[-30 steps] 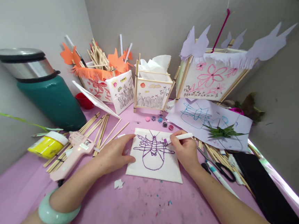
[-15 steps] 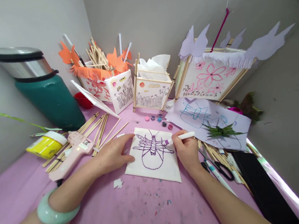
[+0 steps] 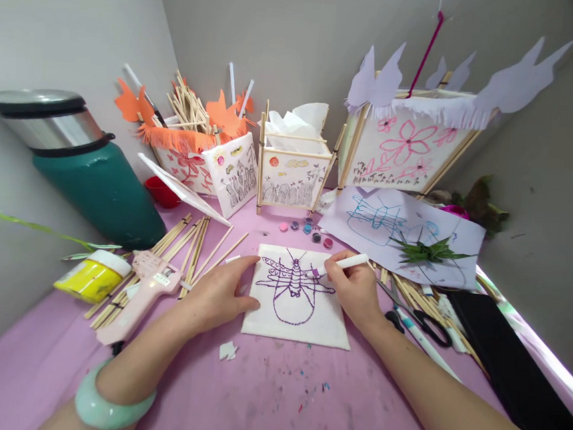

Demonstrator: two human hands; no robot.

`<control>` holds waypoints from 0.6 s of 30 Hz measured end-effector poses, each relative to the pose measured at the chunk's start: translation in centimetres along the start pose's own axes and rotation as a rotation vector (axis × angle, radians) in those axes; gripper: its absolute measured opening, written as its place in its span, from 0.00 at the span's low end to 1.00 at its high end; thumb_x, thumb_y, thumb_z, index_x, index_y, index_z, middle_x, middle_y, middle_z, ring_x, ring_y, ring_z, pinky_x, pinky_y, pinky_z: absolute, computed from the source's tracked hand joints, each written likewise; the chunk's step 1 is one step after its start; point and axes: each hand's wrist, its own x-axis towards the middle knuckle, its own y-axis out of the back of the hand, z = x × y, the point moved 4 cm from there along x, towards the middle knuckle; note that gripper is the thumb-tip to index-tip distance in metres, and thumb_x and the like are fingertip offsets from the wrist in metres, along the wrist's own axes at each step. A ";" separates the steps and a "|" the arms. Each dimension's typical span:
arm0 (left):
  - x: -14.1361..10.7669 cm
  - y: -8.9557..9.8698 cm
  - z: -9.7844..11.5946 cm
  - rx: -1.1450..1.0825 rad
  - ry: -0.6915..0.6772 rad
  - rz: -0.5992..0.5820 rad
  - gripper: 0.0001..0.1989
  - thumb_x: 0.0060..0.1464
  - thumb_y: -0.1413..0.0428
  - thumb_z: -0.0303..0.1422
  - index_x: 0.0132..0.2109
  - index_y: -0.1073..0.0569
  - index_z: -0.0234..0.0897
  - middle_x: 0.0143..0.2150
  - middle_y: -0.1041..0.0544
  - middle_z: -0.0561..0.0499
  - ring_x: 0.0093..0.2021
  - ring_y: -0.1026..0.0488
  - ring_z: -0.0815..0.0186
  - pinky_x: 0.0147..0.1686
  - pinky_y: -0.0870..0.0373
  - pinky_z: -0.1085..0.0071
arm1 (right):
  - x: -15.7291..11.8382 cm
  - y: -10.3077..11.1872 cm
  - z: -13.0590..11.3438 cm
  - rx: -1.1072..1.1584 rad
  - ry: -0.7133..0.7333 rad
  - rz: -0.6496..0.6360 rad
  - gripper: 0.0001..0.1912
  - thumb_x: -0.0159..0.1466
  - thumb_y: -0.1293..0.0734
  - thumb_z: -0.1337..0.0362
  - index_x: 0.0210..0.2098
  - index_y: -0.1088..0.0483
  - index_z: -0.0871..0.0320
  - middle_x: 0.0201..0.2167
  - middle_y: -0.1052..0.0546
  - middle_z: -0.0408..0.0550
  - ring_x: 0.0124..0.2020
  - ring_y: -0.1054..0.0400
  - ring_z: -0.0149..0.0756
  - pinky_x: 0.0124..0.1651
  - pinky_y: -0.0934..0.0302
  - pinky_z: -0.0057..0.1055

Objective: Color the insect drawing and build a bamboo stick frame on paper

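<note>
A white square panel with a purple line drawing of an insect lies flat on the pink tabletop. My right hand pinches a white marker, its purple tip end over the right side of the insect's wings. At the panel's left edge, my left hand rests with thumb and forefinger apart, touching the edge; a pale green bangle circles that wrist.
A pink glue gun, bamboo sticks and a yellow paint jar lie left, before a teal bottle. Decorated lanterns stand behind. Scissors, a black phone-like slab and a drawn sheet are right.
My right hand and the marker have shifted slightly left across the drawing. The whole view has moved a little; my left hand keeps its place at the panel.
</note>
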 end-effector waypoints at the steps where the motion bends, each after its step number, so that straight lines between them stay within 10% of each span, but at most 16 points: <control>1: 0.0 0.0 0.0 0.000 0.001 -0.002 0.33 0.47 0.43 0.36 0.61 0.39 0.37 0.25 0.30 0.54 0.34 0.29 0.58 0.33 0.39 0.66 | 0.0 0.0 0.0 -0.001 0.000 0.004 0.09 0.57 0.36 0.59 0.25 0.34 0.58 0.15 0.34 0.38 0.19 0.40 0.30 0.25 0.47 0.26; 18: 0.0 0.0 0.1 -0.013 -0.004 0.003 0.33 0.47 0.43 0.37 0.61 0.38 0.38 0.28 0.28 0.53 0.36 0.28 0.56 0.35 0.37 0.65 | 0.1 -0.1 0.0 -0.005 0.000 -0.029 0.09 0.57 0.36 0.60 0.24 0.35 0.57 0.15 0.36 0.37 0.19 0.43 0.29 0.24 0.48 0.26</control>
